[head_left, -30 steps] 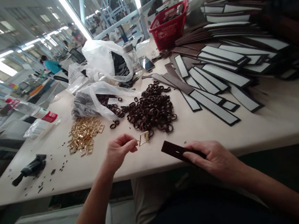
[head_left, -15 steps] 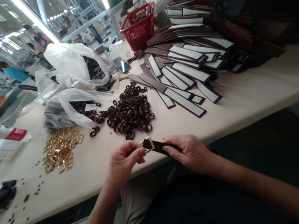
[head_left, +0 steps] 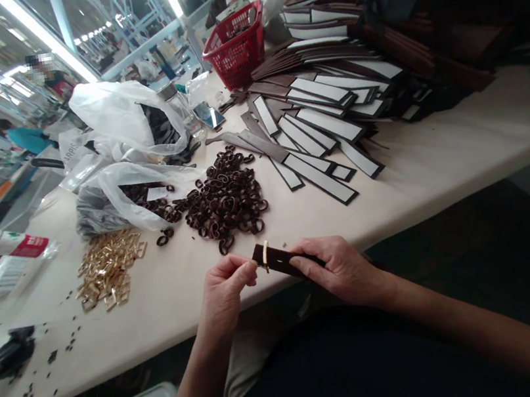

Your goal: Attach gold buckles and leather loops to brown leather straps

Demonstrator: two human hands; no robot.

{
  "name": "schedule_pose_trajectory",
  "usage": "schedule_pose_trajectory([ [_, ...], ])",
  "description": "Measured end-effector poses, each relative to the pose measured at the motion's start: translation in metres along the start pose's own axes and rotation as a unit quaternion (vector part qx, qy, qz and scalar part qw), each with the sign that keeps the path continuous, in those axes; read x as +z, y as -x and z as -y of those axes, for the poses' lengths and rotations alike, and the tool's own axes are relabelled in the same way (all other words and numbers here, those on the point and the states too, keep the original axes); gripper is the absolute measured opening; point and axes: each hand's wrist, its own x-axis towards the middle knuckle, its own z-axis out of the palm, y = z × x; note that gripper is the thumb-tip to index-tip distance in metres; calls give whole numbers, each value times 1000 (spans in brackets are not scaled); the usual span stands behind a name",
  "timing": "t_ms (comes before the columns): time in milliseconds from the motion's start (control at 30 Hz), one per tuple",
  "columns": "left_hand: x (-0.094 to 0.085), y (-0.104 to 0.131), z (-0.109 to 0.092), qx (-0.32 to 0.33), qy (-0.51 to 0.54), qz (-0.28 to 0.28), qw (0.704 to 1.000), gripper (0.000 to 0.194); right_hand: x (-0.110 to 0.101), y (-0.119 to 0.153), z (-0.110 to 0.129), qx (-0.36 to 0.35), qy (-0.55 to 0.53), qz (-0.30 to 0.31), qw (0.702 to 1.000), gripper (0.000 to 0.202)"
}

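buckle (head_left: pixel 266 252) is pinched by left grip (head_left: pixel 227 287), strap (head_left: pixel 275 258) held at 4 o'clock from it by right grip (head_left: pixel 339 268), probably for steadiness

The pale tabletop (head_left: pixel 439 166) bears gold buckles (head_left: pixel 108 265), brown loops (head_left: pixel 225 198) and strips (head_left: pixel 322 180). 1 red basket (head_left: pixel 236 53) stands behind the strips, and black scraps (head_left: pixel 52 356) lie scattered.

A red basket (head_left: pixel 236 57) stands near a lidded clear jar (head_left: pixel 186 112); beside the jar lies what looks like a phone (head_left: pixel 209 115).
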Motion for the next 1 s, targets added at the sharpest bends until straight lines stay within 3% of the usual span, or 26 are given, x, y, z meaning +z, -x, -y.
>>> schedule_pose_trajectory([
  [100, 14, 5, 0, 18, -46, 14, 999, 21, 2, -2, 0, -9, 3, -13, 1000, 24],
  [267, 39, 10, 0, 122, -104, -15, 987, 14, 4, -4, 0, -4, 4, -3, 1000, 25],
  [467, 51, 5, 16, 88, -17, -24, 996, 11, 4, -3, 0, 16, -64, 36, 997, 29],
  [533, 55, 5, 19, 79, 22, -46, 996, 19, 5, -3, -1, 23, -71, 33, 997, 29],
  [667, 60, 8, 21, 71, 93, -83, 990, 65, 3, -4, 0, 29, -72, 38, 996, 29],
  [733, 59, 9, 22, 48, 124, -82, 988, 71, -1, -4, 1, 23, -74, 56, 995, 27],
  [900, 53, 7, 26, 28, 143, -85, 986, 31, -12, -2, 6, 47, -94, 143, 984, 16],
  [1000, 53, 5, 27, 57, 77, -102, 990, 22, -9, 0, 7, 43, -66, 107, 991, 22],
])
